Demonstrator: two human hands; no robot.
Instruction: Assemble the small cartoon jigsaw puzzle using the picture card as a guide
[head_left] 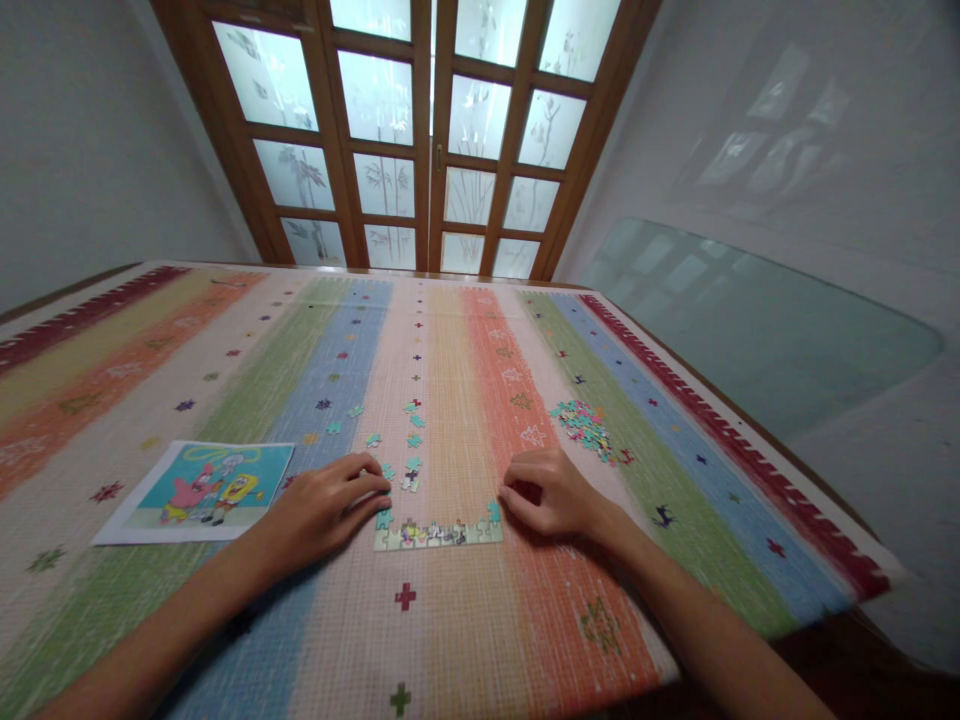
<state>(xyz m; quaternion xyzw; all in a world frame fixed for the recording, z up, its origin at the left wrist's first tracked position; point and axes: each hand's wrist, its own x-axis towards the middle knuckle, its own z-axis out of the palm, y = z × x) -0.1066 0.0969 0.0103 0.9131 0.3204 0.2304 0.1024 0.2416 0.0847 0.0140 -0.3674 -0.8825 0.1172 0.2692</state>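
Observation:
A joined strip of puzzle pieces (439, 533) lies on the striped tablecloth (465, 640) between my hands. My left hand (326, 505) rests palm down at the strip's left end, fingers stretched toward its upturned corner; nothing shows in it. My right hand (544, 492) sits at the strip's right end with its fingers curled inward, touching the corner piece there. Several loose turquoise pieces (409, 440) lie scattered just beyond the strip. A heap of mixed pieces (585, 425) lies to the right, past my right hand.
A printed cartoon picture (202, 490) lies flat left of my left hand. The table's right edge (750, 440) runs near a glass sheet (757, 320) leaning on the wall. Wooden doors with frosted panes (420, 130) stand beyond the far edge.

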